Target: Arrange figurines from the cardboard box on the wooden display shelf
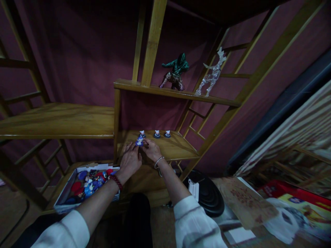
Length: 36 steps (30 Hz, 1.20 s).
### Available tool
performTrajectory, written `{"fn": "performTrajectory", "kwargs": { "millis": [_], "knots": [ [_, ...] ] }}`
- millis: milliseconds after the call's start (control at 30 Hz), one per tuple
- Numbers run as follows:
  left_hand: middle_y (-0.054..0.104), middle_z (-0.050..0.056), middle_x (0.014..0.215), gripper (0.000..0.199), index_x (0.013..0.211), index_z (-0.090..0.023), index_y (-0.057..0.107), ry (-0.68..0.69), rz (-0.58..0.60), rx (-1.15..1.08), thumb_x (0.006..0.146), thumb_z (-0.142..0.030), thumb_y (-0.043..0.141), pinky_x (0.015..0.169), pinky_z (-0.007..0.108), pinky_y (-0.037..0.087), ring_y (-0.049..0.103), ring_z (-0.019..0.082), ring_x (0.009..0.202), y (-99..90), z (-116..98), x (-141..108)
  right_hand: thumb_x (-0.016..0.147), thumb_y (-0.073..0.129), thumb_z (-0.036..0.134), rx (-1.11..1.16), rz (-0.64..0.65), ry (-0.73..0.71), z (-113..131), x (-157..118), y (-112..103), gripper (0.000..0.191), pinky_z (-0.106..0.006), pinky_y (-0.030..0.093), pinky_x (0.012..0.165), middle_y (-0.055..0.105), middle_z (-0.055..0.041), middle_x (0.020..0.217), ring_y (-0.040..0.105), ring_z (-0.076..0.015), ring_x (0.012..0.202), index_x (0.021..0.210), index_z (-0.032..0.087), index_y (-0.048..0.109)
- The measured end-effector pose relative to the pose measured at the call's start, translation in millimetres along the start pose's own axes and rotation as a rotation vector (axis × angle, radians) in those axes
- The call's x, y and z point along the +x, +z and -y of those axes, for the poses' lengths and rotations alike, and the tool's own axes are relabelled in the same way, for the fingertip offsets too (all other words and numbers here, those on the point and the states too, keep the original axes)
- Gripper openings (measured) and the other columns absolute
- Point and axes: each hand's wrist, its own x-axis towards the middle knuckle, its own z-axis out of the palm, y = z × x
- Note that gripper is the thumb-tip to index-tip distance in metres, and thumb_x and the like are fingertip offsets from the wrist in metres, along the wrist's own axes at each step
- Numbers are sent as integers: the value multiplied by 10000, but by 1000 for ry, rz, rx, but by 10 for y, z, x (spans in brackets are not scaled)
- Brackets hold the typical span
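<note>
A small purple and white figurine (139,141) is between my two hands at the front left of the lower wooden shelf (178,148). The fingers of my left hand (130,162) touch its left side, and my right hand (152,150) has its fingertips on the right side. Behind it on the same shelf stands a small white figurine on a dark base (142,133). Two similar figurines, one in the middle (157,134) and one further right (167,133), stand upright in line with it. The purple figurine's underside is too small to make out.
An open white box (60,203) with several colourful figurines sits at lower left. On the upper shelf (155,90) stand a green hooded figure (177,71) and a clear deer figure (212,74). A wooden post borders the lower compartment's left side. Bags and a black round object lie lower right.
</note>
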Motion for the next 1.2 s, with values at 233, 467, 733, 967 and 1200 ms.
{"fn": "performTrajectory", "kwargs": {
  "millis": [233,467,733,967,1200],
  "knots": [
    [551,103,1180,355,1073,-117,551,-14,-10,-23,743,-163,430,1029,397,240,420,225,1157,17,1,-13,698,577,147,10,-14,-26,-33,18,28,403,-267,463,824,652,3,977,596,-133,894,1090,232,533],
    [567,95,1161,336,1052,-119,556,-9,-20,-13,742,-166,435,1030,387,236,434,219,1148,13,-4,-21,683,607,153,39,-11,-28,-50,21,29,415,-276,460,845,648,12,1002,595,-135,917,1079,257,538],
    [572,111,1147,352,1062,-98,553,-22,-43,-9,737,-171,439,1029,384,244,433,222,1151,42,1,-24,682,610,140,108,-11,-44,-84,40,55,400,-271,484,816,651,9,999,609,-134,903,1060,257,551],
    [565,125,1148,353,1057,-85,557,-22,-64,10,735,-169,438,1008,363,289,445,226,1136,73,7,-28,674,619,137,147,-8,-56,-132,69,85,425,-278,490,814,653,13,998,612,-136,913,1072,269,546],
    [568,115,1132,350,1058,-104,556,-24,-92,-11,732,-161,439,989,354,325,456,216,1124,84,11,-35,691,611,160,180,6,-86,-164,86,114,398,-280,481,833,654,7,1003,608,-132,925,1072,249,536]
  ]
}}
